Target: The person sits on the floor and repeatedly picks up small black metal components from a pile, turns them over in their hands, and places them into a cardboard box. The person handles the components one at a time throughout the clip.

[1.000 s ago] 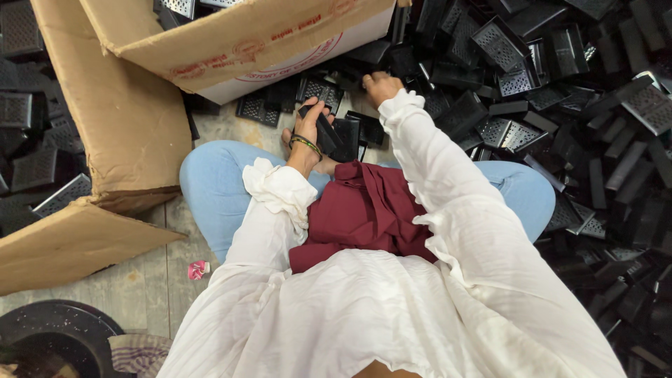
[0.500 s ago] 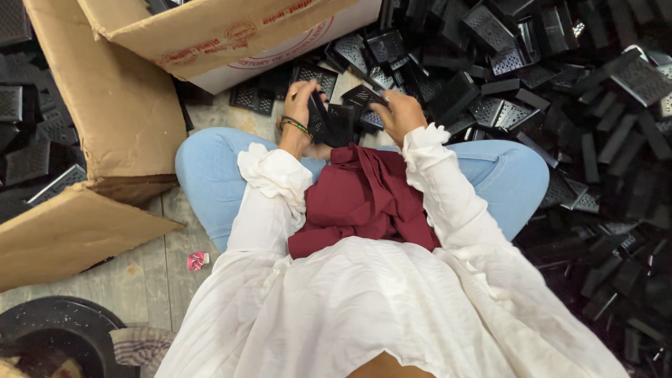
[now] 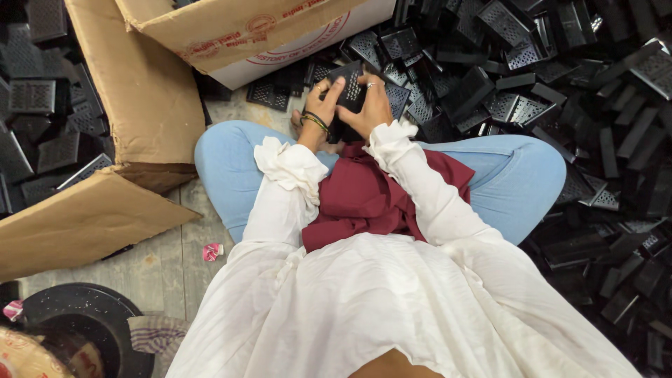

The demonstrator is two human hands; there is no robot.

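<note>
Both hands, left hand point(image 3: 323, 105) and right hand point(image 3: 374, 112), grasp one black grille point(image 3: 348, 89). It sits just below the box point(image 3: 266, 31), fingers clenched around it

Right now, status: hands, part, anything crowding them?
Left hand and right hand both grip one black perforated part. Held above the lap. Heap of black parts close ahead; cardboard box left.
</note>
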